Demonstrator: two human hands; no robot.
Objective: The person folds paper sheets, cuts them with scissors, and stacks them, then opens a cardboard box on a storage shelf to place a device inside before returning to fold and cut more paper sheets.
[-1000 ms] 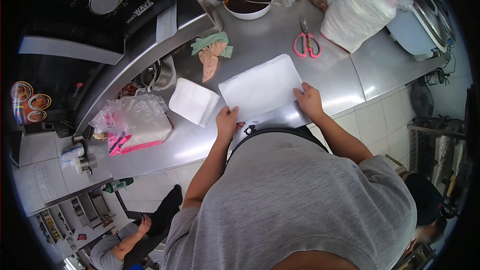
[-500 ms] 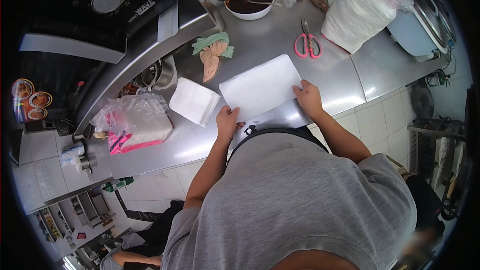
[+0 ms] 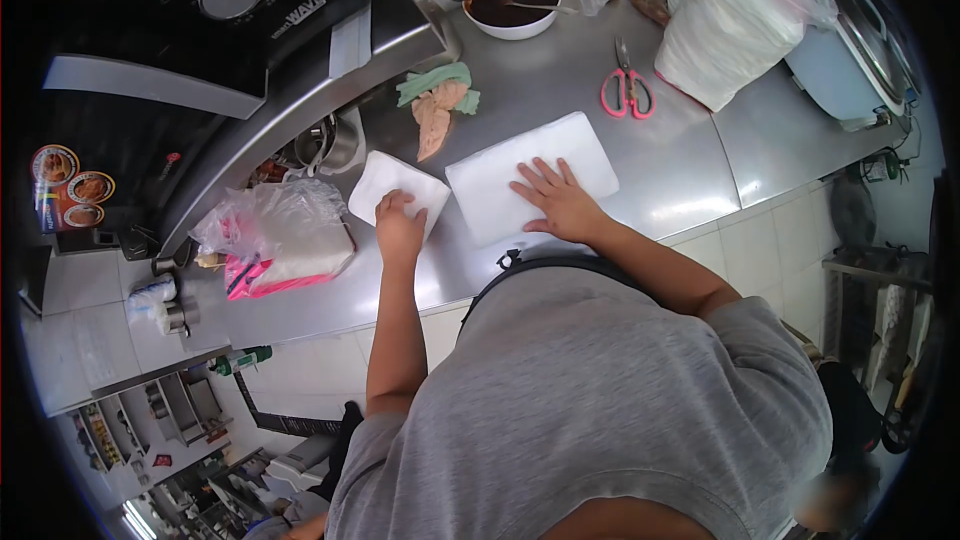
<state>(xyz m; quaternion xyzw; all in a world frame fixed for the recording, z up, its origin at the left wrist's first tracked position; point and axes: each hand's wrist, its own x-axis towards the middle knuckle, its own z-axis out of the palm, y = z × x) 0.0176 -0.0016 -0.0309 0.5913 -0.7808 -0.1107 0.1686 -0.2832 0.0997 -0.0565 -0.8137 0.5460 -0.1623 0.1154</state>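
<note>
My right hand (image 3: 562,205) lies flat, fingers spread, on a large rectangular stack of thin white sheets (image 3: 490,198) on the steel counter. To its left is a smaller, folded-looking white stack (image 3: 378,180). My left hand (image 3: 401,228) rests on that one, its fingers bent over the top and its thumb apart from them; nothing is visibly gripped. Whether the sheets are paper or cloth I cannot tell. Behind the stacks lie crumpled green and peach cloths (image 3: 436,112) and pink-handled scissors (image 3: 627,97).
An opened plastic pack of white sheets (image 3: 305,245) is at the left, and a taller white pack (image 3: 725,35) stands at the back right. A bowl of dark sauce (image 3: 512,2) with a spoon sits at the back. The microwave (image 3: 200,40) fills the upper left. Another person is partly visible lower left.
Both hands have left the front edge of the large stack. My right hand has moved left onto its top; my left hand has moved up and left onto the small stack. The view has shifted slightly.
</note>
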